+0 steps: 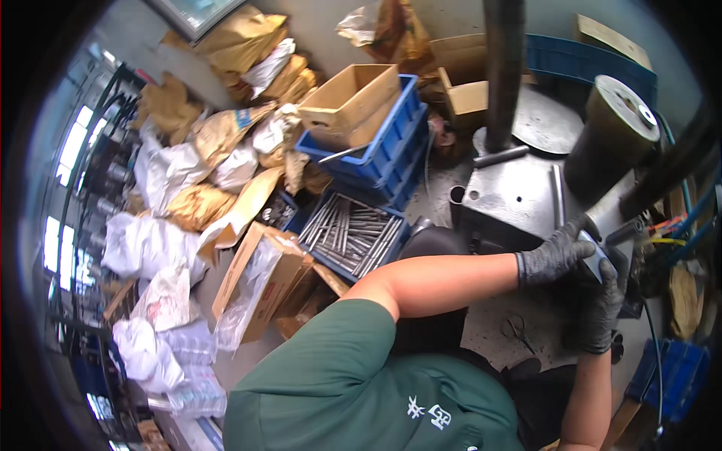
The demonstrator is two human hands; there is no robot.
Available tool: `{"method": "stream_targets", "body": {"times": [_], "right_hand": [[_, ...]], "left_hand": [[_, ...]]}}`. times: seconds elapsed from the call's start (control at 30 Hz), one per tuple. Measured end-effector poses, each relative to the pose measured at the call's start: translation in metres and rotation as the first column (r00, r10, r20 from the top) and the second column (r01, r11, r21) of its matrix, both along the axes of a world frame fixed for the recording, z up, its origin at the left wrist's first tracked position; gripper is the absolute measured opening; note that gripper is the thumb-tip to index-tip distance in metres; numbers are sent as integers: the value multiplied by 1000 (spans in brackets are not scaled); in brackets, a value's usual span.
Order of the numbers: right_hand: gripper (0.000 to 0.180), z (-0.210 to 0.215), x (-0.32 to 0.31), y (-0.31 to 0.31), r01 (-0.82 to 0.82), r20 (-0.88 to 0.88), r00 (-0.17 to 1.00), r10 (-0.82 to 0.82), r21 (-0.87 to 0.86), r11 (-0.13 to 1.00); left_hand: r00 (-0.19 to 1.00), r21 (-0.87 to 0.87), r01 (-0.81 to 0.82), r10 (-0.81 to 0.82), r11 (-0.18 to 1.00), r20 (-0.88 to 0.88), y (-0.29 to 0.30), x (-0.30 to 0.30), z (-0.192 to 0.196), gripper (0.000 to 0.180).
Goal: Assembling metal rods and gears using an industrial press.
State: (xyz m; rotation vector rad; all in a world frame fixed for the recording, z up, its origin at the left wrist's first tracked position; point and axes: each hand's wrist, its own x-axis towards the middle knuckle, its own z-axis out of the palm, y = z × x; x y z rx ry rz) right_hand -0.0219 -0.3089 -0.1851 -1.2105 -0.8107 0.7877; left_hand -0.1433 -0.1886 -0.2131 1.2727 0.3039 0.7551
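The left hand (558, 254) and right hand (604, 304) together grip a pale flat piece (593, 257) near the metal plate (500, 186), its long axis slanting away from the plate, rightward.

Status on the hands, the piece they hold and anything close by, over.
Left hand and right hand gloved, both on pale piece. Rod close beyond left hand. Scissors lying lower down, apart from both.
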Motion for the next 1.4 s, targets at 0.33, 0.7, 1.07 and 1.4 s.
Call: {"method": "stream_targets", "body": {"times": [0.33,0.7,1.07,1.4], "right_hand": [[58,30,3,-1,-421,162,889,429,-81,903],[34,-21,69,-76,-299,273,854,444,-441,846],[19,-49,75,-93,-219,362,755,547,-647,730],[20,-80,128,-112,-42,553,705,444,-592,805]], "left_hand": [[919,380,-305,374,873,-122,24,-246,79,26],[-720,301,-689,669,-659,-183,10,-803,-47,39],[-626,711,-696,400,102,-670,73,-895,-98,108],[-413,901,-432,895,-32,-167,187,-845,0,63]]}}
